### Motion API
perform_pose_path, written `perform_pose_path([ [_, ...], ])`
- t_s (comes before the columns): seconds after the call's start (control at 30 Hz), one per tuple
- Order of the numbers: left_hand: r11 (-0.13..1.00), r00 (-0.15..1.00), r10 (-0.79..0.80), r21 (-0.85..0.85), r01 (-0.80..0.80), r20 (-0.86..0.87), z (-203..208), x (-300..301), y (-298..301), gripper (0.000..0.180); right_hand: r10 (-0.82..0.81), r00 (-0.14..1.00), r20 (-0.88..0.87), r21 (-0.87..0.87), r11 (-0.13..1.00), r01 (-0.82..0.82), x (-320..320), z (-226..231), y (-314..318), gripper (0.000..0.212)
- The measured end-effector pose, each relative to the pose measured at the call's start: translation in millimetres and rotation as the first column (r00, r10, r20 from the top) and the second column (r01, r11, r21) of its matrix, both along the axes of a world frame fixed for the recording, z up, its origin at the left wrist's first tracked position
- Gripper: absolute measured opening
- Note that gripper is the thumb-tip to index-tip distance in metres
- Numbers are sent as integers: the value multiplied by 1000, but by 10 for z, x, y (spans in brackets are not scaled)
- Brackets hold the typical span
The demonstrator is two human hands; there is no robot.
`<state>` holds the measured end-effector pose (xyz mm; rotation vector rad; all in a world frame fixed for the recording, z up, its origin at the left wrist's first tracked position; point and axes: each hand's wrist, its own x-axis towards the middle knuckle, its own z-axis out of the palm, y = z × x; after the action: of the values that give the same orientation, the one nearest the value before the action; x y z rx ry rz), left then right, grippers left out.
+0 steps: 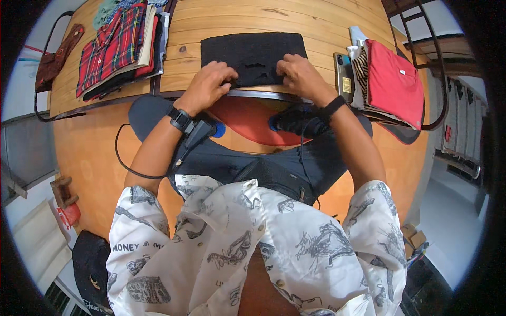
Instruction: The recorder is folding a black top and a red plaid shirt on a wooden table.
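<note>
A folded black garment (pixel 247 50) lies flat on the wooden table in front of me, its near side close to the table's edge. Frayed slits show in its cloth, like those of ripped jeans. My left hand (pixel 211 84) is closed at the garment's near left corner, fingers curled and pinching the cloth. At the right side, my right hand (pixel 301 76) has its fingers bent in the same way on the cloth. Both fingertips are partly hidden by the knuckles.
On the left of the wooden table (pixel 211 16) sits a stack of folded clothes topped by a red plaid shirt (pixel 113 50), beside a brown cloth item (pixel 60 58). To the right lie a phone (pixel 344 76) and another folded stack under a red garment (pixel 392 84). Metal rails (pixel 440 63) edge the table.
</note>
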<state>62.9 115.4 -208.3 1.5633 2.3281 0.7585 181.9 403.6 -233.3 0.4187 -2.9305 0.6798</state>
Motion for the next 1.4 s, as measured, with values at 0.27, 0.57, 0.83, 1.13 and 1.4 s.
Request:
perform_pose_path([
  [0.27, 978, 984, 117, 186, -91, -133, 47, 202, 183, 37, -34, 996, -80, 15, 999, 35, 61, 150, -198, 27],
  [0.57, 994, 987, 89, 80, -79, -135, -65, 109, 192, 24, -61, 993, -99, 95, 993, 71, 68, 163, -198, 12],
  [0.83, 998, 977, 37, -43, -47, -211, -3, 169, 122, 24, -7, 999, -31, 62, 998, 9, 50, 81, -178, 19],
  [1.13, 997, 934, 33, -51, -55, -356, -71, 277, 228, 26, -66, 997, 39, 54, 996, 64, 24, 75, -82, 26],
  [1.4, 989, 840, 44, -94, -112, -540, -13, -100, 188, 20, 42, 974, 223, -71, 997, -27, -49, 118, -130, 32],
])
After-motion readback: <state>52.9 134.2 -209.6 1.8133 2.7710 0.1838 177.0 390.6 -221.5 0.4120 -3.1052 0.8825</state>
